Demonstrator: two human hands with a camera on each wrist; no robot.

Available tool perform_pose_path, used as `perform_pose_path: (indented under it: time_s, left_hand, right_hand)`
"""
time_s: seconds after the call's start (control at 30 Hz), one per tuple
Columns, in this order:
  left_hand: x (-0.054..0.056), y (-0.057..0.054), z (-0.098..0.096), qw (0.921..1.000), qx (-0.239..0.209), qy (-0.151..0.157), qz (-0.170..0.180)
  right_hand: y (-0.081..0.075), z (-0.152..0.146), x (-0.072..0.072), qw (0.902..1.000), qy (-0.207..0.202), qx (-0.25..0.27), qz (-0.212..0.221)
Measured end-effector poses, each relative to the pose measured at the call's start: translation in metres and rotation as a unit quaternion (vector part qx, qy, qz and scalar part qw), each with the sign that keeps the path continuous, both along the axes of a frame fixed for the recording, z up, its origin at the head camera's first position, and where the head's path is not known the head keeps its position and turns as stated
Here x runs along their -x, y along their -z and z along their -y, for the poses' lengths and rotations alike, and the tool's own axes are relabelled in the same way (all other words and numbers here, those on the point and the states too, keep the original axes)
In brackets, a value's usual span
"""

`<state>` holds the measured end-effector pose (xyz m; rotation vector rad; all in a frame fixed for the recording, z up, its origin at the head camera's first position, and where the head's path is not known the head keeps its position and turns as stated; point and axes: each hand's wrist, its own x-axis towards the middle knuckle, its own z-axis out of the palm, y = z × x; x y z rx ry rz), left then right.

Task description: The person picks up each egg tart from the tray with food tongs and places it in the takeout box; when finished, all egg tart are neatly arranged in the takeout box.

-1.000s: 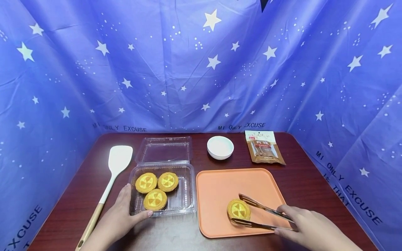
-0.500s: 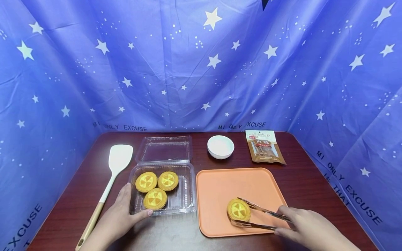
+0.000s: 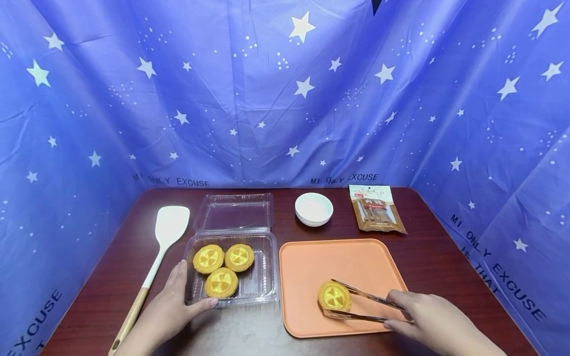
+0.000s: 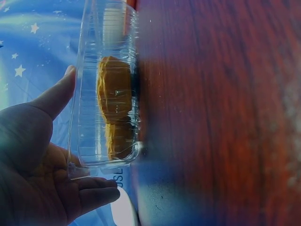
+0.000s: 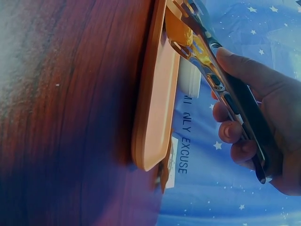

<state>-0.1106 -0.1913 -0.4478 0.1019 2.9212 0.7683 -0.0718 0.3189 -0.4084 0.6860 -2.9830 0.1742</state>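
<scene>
Starry blue curtain (image 3: 249,99), dark counter (image 3: 249,331) | round tart (image 3: 334,296), no real long axis, sits on orange tray (image 3: 307,267) between tips of tongs (image 5: 247,110) | right hand (image 3: 420,314), way nearer, grips those from its right | left hand (image 3: 171,304) spread at clear box (image 3: 272,269)

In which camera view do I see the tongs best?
The right wrist view: the tongs look large there, with their handle visible in the right hand. The head view shows both prongs smaller; the left wrist view, no tongs.

tart (image 3: 334,294) partly hidden, bag (image 3: 377,210) lettering blurred
</scene>
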Motion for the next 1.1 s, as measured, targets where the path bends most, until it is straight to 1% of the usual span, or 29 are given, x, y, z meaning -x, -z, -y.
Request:
perform_pose_path:
  time_s: [0.13,0.23,0.47,0.73,0.83,1.0,1.1]
  left_hand:
    - [0.001,0.001,0.0,1.0,0.003,-0.001,0.006]
    - [0.002,0.001,0.0,0.9999,0.003,-0.003,0.013]
    - [0.002,0.0,0.0,1.0,0.001,-0.002,0.006]
    - [0.001,0.001,0.0,1.0,-0.001,-0.003,0.005]
    - [0.001,0.001,0.0,1.0,-0.001,-0.004,0.002]
    - [0.001,0.002,0.0,1.0,-0.003,-0.007,-0.006]
    - [0.001,0.002,0.0,0.9999,-0.003,-0.007,-0.008]
  right_hand:
    - [-0.001,0.004,0.002,0.9994,-0.007,0.001,-0.034]
    - [-0.002,0.008,0.005,0.9986,-0.012,0.004,-0.051]
    - [-0.007,0.021,0.011,0.9993,-0.001,0.019,-0.031]
    - [-0.015,0.033,0.017,0.9994,-0.003,0.034,-0.009]
    - [-0.019,0.038,0.018,0.9989,-0.01,0.04,-0.019]
    - [-0.024,0.049,0.023,0.9964,-0.036,0.049,-0.059]
    - [-0.028,0.055,0.027,0.9952,-0.049,0.053,-0.065]
